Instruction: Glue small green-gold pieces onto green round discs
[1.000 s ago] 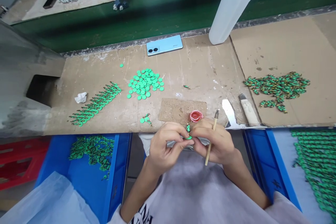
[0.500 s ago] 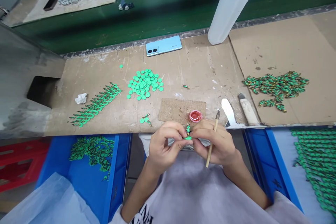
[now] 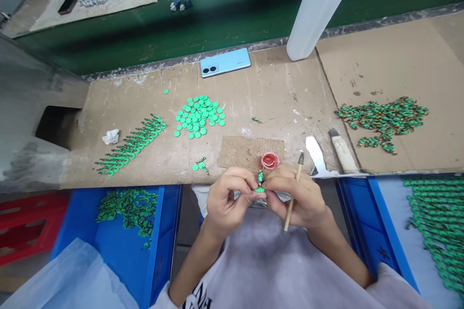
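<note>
Just below the red cap (image 3: 270,160), a small green charm (image 3: 260,184) sits pinched between both hands.
The left hand (image 3: 228,200) and right hand (image 3: 299,198) grip it by the fingertips; the right also clasps a brush (image 3: 293,193), at the counter (image 3: 282,91) edge.

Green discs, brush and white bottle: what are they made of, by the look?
Green discs: probably plastic or painted metal; flat, uniform bright green, finish unclear. Brush in the right hand: handle looks like bare wood or bamboo, pale tan and matte. White bottle: likely plastic, translucent milky white body with a blue cap.
</note>
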